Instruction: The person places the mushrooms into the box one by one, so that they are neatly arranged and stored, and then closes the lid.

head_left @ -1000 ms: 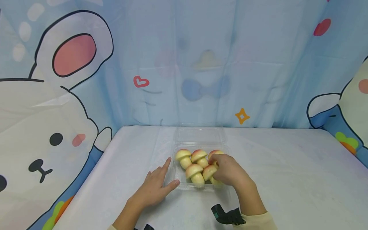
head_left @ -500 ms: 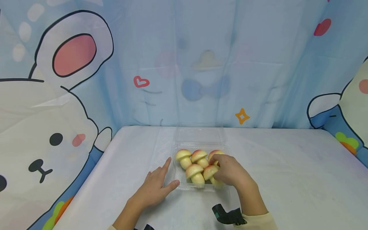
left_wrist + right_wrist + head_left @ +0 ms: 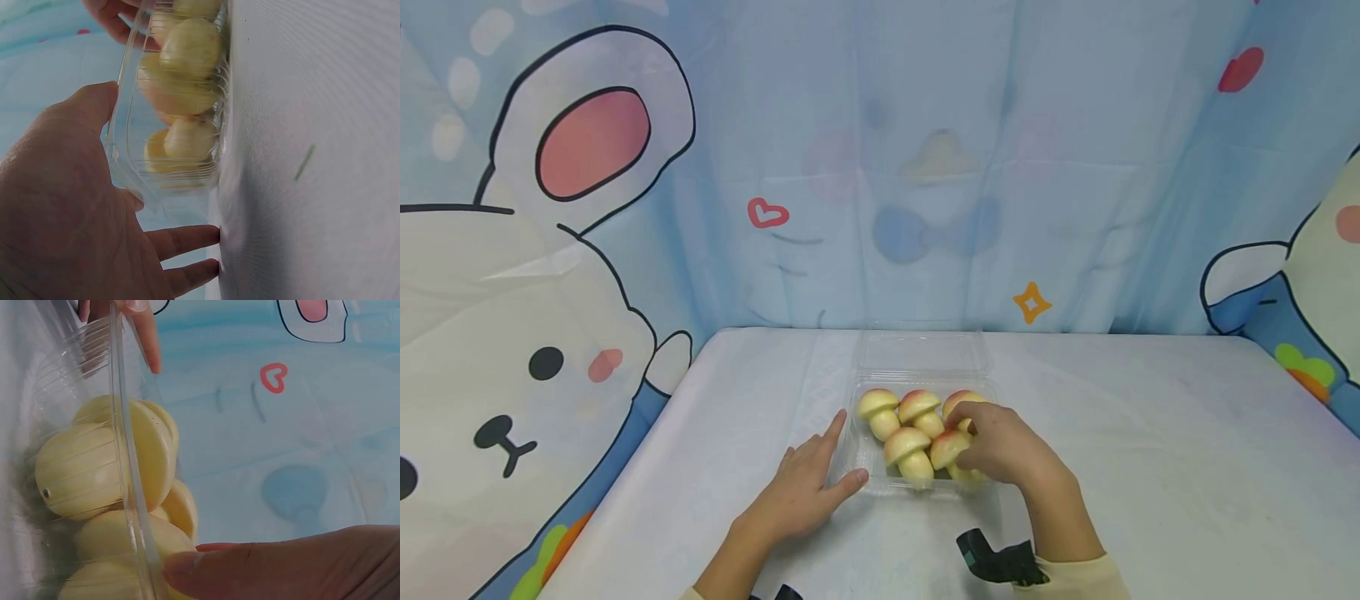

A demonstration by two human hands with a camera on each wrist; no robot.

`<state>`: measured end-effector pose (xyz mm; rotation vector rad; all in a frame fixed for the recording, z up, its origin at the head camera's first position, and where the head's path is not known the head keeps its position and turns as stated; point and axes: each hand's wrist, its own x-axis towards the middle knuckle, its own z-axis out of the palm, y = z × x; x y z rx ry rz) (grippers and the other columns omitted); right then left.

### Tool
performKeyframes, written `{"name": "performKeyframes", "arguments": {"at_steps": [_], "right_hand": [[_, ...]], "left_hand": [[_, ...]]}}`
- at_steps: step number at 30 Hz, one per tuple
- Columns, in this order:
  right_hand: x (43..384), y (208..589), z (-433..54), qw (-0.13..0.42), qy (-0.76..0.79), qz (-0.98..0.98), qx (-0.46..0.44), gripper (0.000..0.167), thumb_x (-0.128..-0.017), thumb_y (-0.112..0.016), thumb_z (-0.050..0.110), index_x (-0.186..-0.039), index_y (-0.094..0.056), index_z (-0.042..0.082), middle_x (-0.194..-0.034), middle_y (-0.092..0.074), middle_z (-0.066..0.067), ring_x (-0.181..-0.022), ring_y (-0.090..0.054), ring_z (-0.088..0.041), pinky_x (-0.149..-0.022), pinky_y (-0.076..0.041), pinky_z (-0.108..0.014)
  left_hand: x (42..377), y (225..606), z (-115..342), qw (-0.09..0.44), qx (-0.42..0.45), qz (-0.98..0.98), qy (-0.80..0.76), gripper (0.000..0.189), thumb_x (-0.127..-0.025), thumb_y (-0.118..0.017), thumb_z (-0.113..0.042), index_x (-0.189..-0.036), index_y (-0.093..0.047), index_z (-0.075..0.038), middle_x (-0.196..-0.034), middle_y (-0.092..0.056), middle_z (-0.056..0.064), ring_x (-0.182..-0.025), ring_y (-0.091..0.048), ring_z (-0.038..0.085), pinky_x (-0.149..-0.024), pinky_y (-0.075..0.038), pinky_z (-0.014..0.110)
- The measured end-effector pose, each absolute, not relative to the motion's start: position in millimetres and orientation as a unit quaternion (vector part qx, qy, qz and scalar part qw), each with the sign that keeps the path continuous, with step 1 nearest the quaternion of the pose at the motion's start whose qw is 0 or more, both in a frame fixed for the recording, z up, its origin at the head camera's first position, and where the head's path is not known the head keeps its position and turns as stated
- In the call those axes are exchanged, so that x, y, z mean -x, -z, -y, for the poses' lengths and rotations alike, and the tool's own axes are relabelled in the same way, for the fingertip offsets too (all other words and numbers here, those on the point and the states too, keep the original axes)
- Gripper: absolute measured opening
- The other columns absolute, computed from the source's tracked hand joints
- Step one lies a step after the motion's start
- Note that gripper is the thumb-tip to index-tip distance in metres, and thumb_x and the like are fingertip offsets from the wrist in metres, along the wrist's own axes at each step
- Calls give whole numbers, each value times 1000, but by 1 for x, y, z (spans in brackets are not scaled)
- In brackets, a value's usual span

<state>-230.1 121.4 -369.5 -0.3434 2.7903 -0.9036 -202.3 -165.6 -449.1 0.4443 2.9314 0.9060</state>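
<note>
A clear plastic clamshell box lies opened on the table, its lid folded back. Several pale yellow toy mushrooms with reddish-tinged caps lie in it in two rows. My right hand reaches over the box's right side and pinches the front right toy mushroom between thumb and fingers. In the right wrist view the thumb presses against it; the other fingers are hidden. My left hand is spread at the box's left side, its thumb touching the rim.
A white cloth covers the table, with room right and left of the box. Behind hangs a blue printed curtain. A black wrist mount sits below the right hand.
My right hand has shifted very slightly to the right at the front right toy mushroom. The left hand, the box and the other toy mushrooms stay where they were.
</note>
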Motion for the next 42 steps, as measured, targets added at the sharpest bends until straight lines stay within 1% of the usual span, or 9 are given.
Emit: {"name": "performKeyframes", "arguments": {"at_steps": [4,8,11,18,23,28,31,35,42], "right_hand": [[230,367,-123,97,307,-940,116,37,-78,-78,7,-114,-70,11,-111,-68,-16,-100,-62,-31,-75,-53,-43],[229,366,-125,96,308,-939,119,37,-83,-79,13,-119,-69,10,-115,-68,-16,-105,-64,-33,-78,-55,-45],[228,365,-126,91,311,-937,128,39,-87,-77,16,-124,-68,9,-119,-68,-17,-110,-64,-35,-80,-55,-47],[228,362,-126,77,335,-926,153,43,-96,-73,24,-135,-63,9,-131,-64,-22,-113,-64,-37,-84,-56,-50],[228,363,-125,45,342,-923,170,41,-98,-70,23,-135,-64,7,-133,-64,-21,-119,-62,-40,-89,-55,-54],[229,366,-124,3,348,-922,172,38,-97,-68,22,-132,-66,7,-131,-65,-19,-123,-60,-41,-93,-54,-56],[230,367,-125,-25,348,-922,169,37,-96,-67,21,-131,-67,7,-130,-65,-19,-122,-60,-41,-96,-52,-58],[233,369,-126,-55,349,-922,158,36,-98,-65,21,-131,-67,7,-134,-62,-22,-126,-58,-45,-102,-47,-62],[239,375,-132,-76,364,-921,117,40,-100,-64,21,-136,-63,5,-140,-56,-26,-133,-51,-49,-106,-43,-66]], "left_hand": [[202,449,166,21,-141,-945,-293,84,-102,-47,-64,-168,-16,-22,-162,-41,20,-151,-36,43,-118,-20,73],[202,449,166,21,-141,-945,-294,84,-102,-47,-64,-168,-16,-22,-162,-41,19,-151,-36,43,-118,-20,73],[202,450,166,22,-141,-945,-294,85,-102,-47,-65,-168,-15,-23,-162,-41,19,-152,-36,43,-118,-20,73],[203,450,167,23,-140,-945,-296,84,-102,-47,-64,-168,-15,-23,-163,-40,19,-152,-35,43,-118,-19,74],[203,450,167,22,-139,-945,-296,83,-102,-49,-62,-168,-16,-22,-162,-41,19,-151,-36,43,-118,-20,74],[203,451,167,17,-145,-946,-290,85,-102,-49,-63,-168,-17,-20,-159,-45,20,-150,-39,40,-118,-21,73],[204,451,167,14,-147,-946,-288,86,-101,-48,-64,-168,-18,-19,-159,-46,20,-150,-39,39,-118,-22,72],[203,450,167,19,-143,-946,-292,85,-101,-48,-64,-168,-17,-21,-160,-44,20,-151,-38,41,-118,-21,73],[203,449,166,23,-140,-945,-294,83,-102,-49,-62,-168,-17,-22,-161,-43,19,-151,-37,41,-118,-20,73]]}}
